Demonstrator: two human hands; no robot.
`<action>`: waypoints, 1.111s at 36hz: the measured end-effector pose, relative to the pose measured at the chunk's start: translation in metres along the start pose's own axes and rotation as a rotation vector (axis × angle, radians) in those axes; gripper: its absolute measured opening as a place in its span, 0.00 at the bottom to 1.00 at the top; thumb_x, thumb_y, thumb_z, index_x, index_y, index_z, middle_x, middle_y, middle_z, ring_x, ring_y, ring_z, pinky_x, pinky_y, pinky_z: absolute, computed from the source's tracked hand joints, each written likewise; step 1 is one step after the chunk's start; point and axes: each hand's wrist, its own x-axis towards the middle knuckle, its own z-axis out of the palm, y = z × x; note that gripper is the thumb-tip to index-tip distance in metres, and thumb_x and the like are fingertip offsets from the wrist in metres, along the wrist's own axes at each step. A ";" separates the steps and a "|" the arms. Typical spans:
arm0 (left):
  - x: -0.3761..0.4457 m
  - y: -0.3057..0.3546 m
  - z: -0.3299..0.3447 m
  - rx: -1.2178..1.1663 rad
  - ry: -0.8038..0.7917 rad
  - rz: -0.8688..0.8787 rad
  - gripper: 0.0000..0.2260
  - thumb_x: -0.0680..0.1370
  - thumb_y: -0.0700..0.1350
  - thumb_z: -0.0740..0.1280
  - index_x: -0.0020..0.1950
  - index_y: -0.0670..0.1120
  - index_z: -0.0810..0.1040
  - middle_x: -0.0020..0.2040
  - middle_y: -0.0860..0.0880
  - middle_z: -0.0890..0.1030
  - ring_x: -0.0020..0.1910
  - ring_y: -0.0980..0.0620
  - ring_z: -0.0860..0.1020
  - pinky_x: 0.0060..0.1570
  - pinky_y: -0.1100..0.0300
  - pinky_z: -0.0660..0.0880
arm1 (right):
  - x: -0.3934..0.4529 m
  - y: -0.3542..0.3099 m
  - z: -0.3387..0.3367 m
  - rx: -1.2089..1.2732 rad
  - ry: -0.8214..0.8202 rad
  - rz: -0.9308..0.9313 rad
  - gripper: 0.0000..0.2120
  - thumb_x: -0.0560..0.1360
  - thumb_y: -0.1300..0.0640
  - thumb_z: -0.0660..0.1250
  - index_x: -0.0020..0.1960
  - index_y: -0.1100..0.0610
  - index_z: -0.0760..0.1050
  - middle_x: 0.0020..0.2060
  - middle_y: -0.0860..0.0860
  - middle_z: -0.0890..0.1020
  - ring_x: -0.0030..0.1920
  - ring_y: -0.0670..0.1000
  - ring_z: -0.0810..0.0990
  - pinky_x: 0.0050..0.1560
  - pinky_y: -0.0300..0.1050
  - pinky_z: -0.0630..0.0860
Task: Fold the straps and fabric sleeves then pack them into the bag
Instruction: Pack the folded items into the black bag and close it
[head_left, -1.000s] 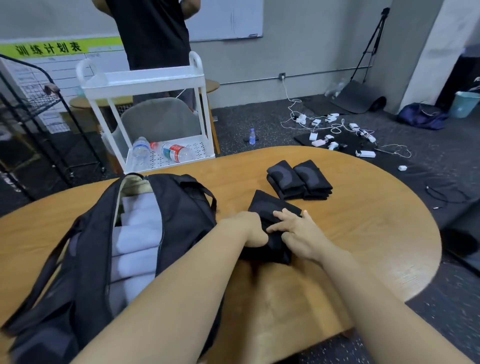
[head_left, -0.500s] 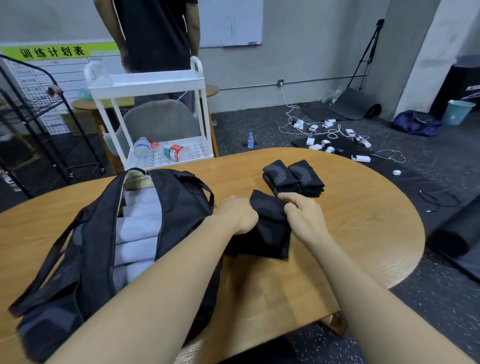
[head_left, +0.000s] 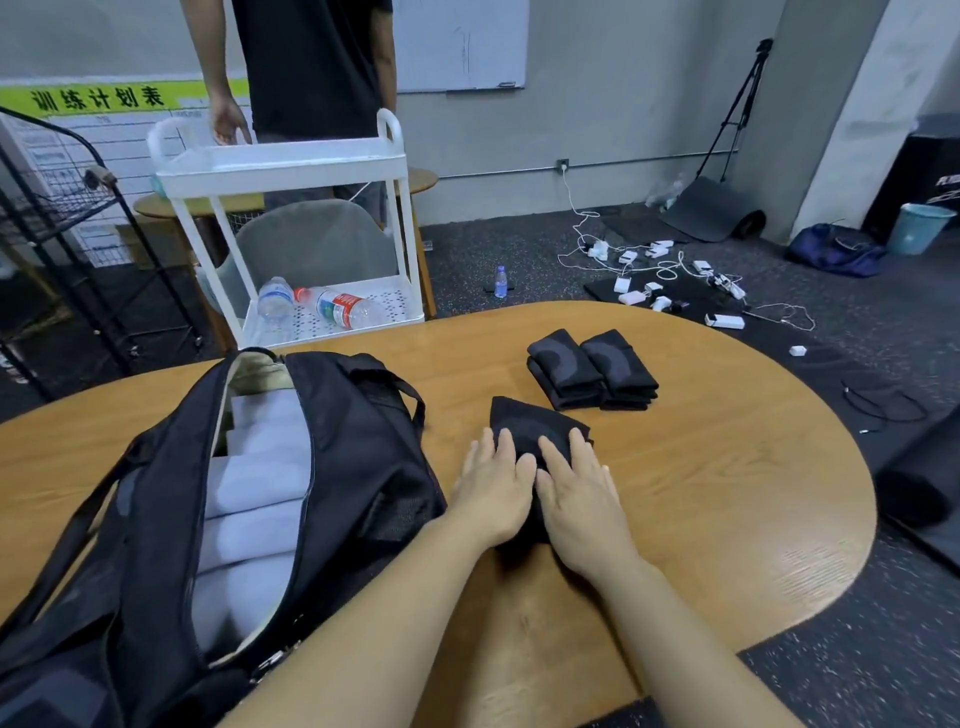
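Two hands down flat, side by side, on one black fabric sleeve (head_left: 540, 431) in the middle of the desk (head_left: 727, 499): left hand (head_left: 493, 486) and right hand (head_left: 582, 499) with fingers straight, pressing rather than gripping, thumbs nearly touching. Largest on the desk: a black bag (head_left: 156, 519), unzipped along its top, lying to the left and just beside the left forearm. Inside it, a row of pale rolled pieces (head_left: 249, 499) stacked one after another, with a tan lining showing at the far end. Further back on the desk, well apart from the hands, two more folded sleeves (head_left: 592, 369), black with a grey curved pattern, set touching side by side.

Beyond the desk, a white cart (head_left: 280, 171) with two plastic bottles (head_left: 317, 306) lying on its lower shelf, and a grey chair (head_left: 317, 244) behind it. Behind the cart, a person in black (head_left: 311, 62), one hand by the cart's rim. On the dark speckled floor to the right: a tangle of white chargers and cables (head_left: 660, 275), one small bottle (head_left: 500, 281) standing upright, a blue bag (head_left: 831, 254), a teal bin (head_left: 922, 228), a tripod (head_left: 737, 109) against the wall. At far left, a black wire rack (head_left: 57, 197) and a green-headed wall chart (head_left: 98, 96).
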 end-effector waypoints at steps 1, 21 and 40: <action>-0.001 0.000 0.003 -0.015 0.015 -0.013 0.26 0.84 0.53 0.44 0.80 0.46 0.43 0.80 0.46 0.40 0.79 0.48 0.41 0.77 0.51 0.45 | 0.004 0.006 -0.002 -0.007 -0.018 -0.039 0.23 0.85 0.48 0.45 0.79 0.48 0.51 0.79 0.52 0.45 0.79 0.52 0.44 0.76 0.51 0.43; -0.023 0.018 -0.026 -0.370 0.202 -0.020 0.23 0.85 0.46 0.49 0.80 0.47 0.52 0.80 0.46 0.51 0.78 0.49 0.52 0.71 0.57 0.55 | 0.017 0.020 -0.050 0.579 0.285 0.027 0.20 0.85 0.51 0.50 0.72 0.56 0.69 0.69 0.48 0.73 0.71 0.47 0.67 0.69 0.40 0.61; -0.021 0.005 -0.032 0.198 0.066 -0.055 0.17 0.80 0.49 0.64 0.66 0.42 0.73 0.63 0.44 0.77 0.60 0.43 0.75 0.59 0.50 0.74 | 0.009 -0.002 -0.038 0.120 0.062 0.377 0.17 0.77 0.42 0.66 0.59 0.52 0.76 0.53 0.49 0.79 0.63 0.54 0.69 0.52 0.46 0.59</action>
